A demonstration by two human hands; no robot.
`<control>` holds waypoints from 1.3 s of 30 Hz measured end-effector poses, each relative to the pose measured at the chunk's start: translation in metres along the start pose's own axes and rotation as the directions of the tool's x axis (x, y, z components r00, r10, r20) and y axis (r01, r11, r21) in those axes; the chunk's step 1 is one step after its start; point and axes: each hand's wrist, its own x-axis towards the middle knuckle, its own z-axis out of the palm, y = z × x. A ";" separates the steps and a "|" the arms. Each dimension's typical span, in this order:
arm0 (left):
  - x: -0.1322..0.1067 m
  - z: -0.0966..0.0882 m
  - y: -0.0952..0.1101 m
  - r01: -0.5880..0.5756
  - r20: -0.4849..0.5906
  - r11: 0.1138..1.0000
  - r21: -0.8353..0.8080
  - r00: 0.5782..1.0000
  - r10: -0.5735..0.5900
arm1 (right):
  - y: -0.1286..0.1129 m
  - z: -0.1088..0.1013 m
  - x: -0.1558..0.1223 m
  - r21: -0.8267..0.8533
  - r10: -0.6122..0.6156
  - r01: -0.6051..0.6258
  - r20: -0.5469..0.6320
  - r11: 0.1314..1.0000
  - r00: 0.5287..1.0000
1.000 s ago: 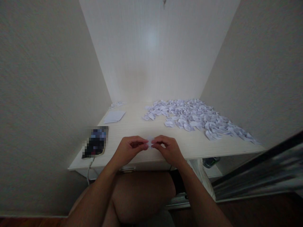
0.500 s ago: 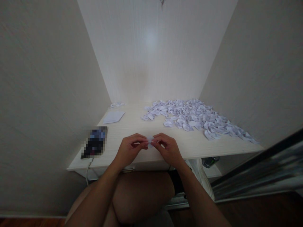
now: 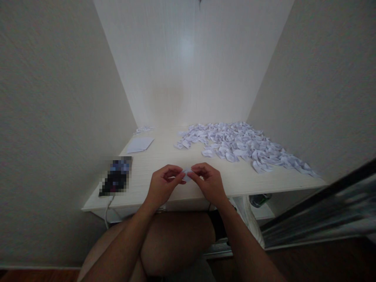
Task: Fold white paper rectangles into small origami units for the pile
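Note:
A small piece of white paper (image 3: 187, 176) is pinched between my two hands, above the front part of the white desk (image 3: 164, 156). My left hand (image 3: 166, 181) grips its left side between thumb and fingers. On the other side, my right hand (image 3: 207, 179) pinches it the same way. The fingertips cover much of the paper, so its exact shape is hard to make out. Beyond my right hand spreads a large heap of small folded white papers (image 3: 235, 143). A stack of flat white paper (image 3: 140, 145) lies to the left, past my left hand.
A blurred-out phone-like device (image 3: 116, 176) with a white cable (image 3: 107, 211) lies at the desk's left edge. Thin white paper bits (image 3: 143, 129) sit in the back left corner. Below the desktop, a dark can (image 3: 260, 200) stands on a shelf at right. Walls enclose the desk.
The paper between my fingertips shows more of its surface now. My right hand has shifted slightly up, its fingers re-gripping the paper. The view has moved a little.

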 end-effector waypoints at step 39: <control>0.008 -0.005 -0.012 -0.021 0.052 1.000 0.009 0.998 0.021 | -0.001 0.000 0.003 -0.188 -0.001 0.007 0.034 0.982 0.999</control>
